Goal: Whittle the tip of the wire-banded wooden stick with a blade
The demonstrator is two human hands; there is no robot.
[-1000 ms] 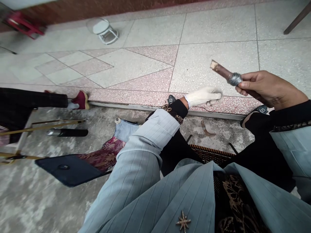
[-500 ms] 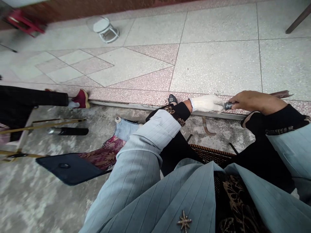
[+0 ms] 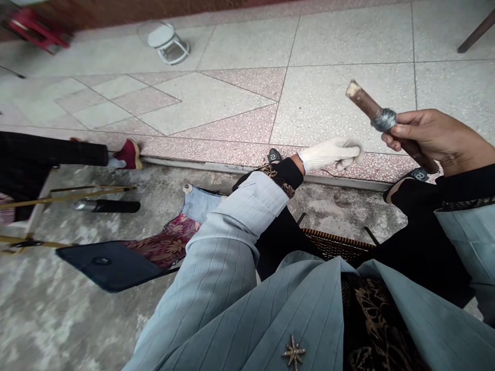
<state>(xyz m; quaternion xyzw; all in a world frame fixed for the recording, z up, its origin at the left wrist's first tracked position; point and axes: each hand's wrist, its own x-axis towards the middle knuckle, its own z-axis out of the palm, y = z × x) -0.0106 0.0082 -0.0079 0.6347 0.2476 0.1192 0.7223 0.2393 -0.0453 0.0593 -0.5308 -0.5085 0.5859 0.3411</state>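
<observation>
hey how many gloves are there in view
1: the white glove on your left hand. Your right hand, holding the wrapped stick, is bare.

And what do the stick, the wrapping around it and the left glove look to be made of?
Stick: probably wood, matt brown, given its pale, bare end. Wrapping: thin grey strands with a slight sheen, perhaps wire or plastic cord; I can't tell which. Glove: likely knitted fabric, off-white and matt, judging by its faint ribbing.
</observation>
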